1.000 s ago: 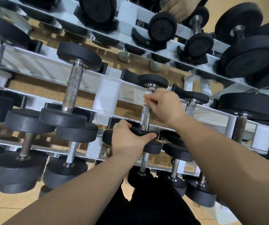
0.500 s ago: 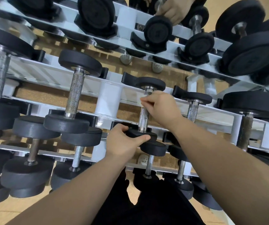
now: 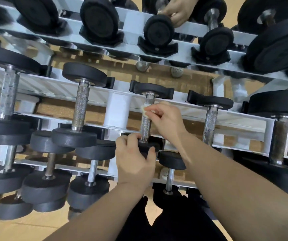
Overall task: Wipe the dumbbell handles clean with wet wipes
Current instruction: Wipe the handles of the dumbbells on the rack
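A small dumbbell lies on the middle shelf of the white rack [image 3: 118,110], its knurled metal handle [image 3: 145,126] pointing toward me. My left hand [image 3: 134,159] grips the near black head [image 3: 148,147] of this dumbbell. My right hand [image 3: 165,119] pinches a small yellowish wet wipe [image 3: 144,110] against the upper part of the handle. The far head [image 3: 151,89] sits in a black cradle.
Several more dumbbells fill the rack on all three tiers, with neighbours close on the left [image 3: 80,108] and right [image 3: 211,122]. Another person's hand [image 3: 176,9] holds a dumbbell on the top shelf. My dark trousers [image 3: 171,221] show below.
My right hand has slid up the handle toward the far head, and the wipe now shows at my fingertips. My left hand keeps its grip on the near head.
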The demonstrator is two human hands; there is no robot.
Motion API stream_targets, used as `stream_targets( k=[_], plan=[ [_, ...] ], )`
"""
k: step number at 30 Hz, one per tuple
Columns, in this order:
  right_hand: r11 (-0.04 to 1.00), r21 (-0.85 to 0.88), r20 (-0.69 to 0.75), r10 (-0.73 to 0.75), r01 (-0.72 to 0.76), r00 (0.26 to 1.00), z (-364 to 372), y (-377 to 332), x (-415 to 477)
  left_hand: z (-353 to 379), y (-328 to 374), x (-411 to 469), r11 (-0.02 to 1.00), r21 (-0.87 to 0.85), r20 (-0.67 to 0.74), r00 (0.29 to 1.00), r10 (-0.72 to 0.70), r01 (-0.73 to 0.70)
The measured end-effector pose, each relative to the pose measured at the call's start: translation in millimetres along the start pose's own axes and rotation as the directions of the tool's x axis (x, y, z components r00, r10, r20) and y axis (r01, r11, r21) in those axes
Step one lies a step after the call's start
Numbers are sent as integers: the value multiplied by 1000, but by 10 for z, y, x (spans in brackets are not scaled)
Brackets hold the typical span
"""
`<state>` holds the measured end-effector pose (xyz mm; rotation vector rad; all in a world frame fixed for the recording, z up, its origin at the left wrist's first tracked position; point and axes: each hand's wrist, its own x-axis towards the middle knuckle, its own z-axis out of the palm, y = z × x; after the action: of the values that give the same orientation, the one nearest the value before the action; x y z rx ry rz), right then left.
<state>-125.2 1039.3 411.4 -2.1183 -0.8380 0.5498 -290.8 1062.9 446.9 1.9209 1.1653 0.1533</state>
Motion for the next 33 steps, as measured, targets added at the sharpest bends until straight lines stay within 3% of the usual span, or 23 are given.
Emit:
stream_targets(
  k=[2, 6, 8, 14, 19, 24, 29, 33],
  plan=[
    [998, 28, 34, 50, -51, 998, -19, 16, -12, 76, 27, 16, 998, 51, -5, 1000, 27, -27],
    [999, 29, 198, 13, -19, 980, -23, 110, -295, 161, 35, 88, 992, 118, -55, 998, -34, 41],
    [997, 76, 169, 4, -18, 986, 23, 145, -312, 199, 22, 111, 988, 150, -71, 997, -31, 41],
    [939, 313, -47, 167, -144, 985, 178, 86, -13, 244, 58, 131, 971, 228, -101, 993, -56, 78],
    [914, 363, 22, 190, -185, 982, 162, 139, -154, 302, 104, 151, 958, 253, -135, 985, -106, 138],
    [901, 382, 156, 158, -207, 975, 162, 246, -414, 193, 63, 208, 960, 239, -102, 987, -125, 146],
    [808, 541, 81, 226, -233, 971, 243, 73, -79, -60, -105, 220, 981, 121, -142, 980, -136, 154],
    [818, 540, 76, 190, -200, 979, 192, -38, 81, -197, -201, 212, 983, 54, -134, 977, -165, 174]
  ],
)
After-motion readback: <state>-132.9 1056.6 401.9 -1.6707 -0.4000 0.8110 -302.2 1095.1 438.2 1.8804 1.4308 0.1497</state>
